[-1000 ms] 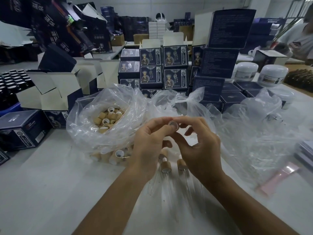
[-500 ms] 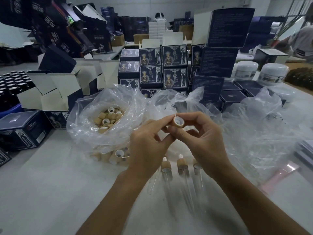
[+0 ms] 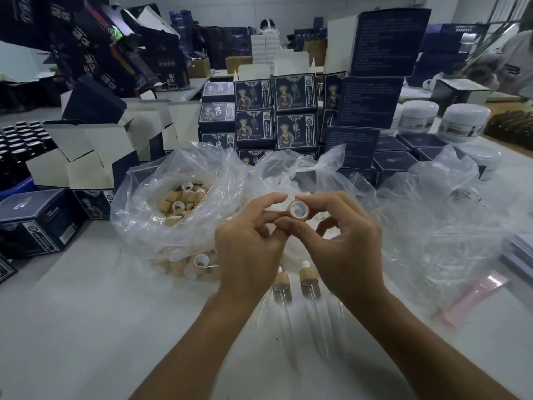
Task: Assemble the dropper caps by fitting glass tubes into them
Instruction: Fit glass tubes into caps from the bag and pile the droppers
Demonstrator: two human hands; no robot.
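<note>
A tan dropper cap (image 3: 298, 209) with a white inner ring faces me, pinched by the thumb and fingers of my right hand (image 3: 344, 243). My left hand (image 3: 249, 249) touches the cap's left side with its fingertips, thumb beside my right thumb. Below my hands lie two assembled droppers (image 3: 309, 280) with glass tubes (image 3: 315, 321) pointing toward me on the white table (image 3: 86, 327). A clear plastic bag (image 3: 173, 206) of several loose tan caps sits to the left.
Stacks of dark blue printed boxes (image 3: 277, 111) stand behind the bags. Open white-lined cartons (image 3: 86, 157) and dark bottles (image 3: 17, 142) are at left. Crumpled clear plastic (image 3: 438, 226) and a pink strip (image 3: 476, 295) lie right; white jars (image 3: 464, 119) stand far right.
Both hands rose a little from the table with the cap. The cap turned so its open white-ringed end faces me, and the droppers under my hands came into view.
</note>
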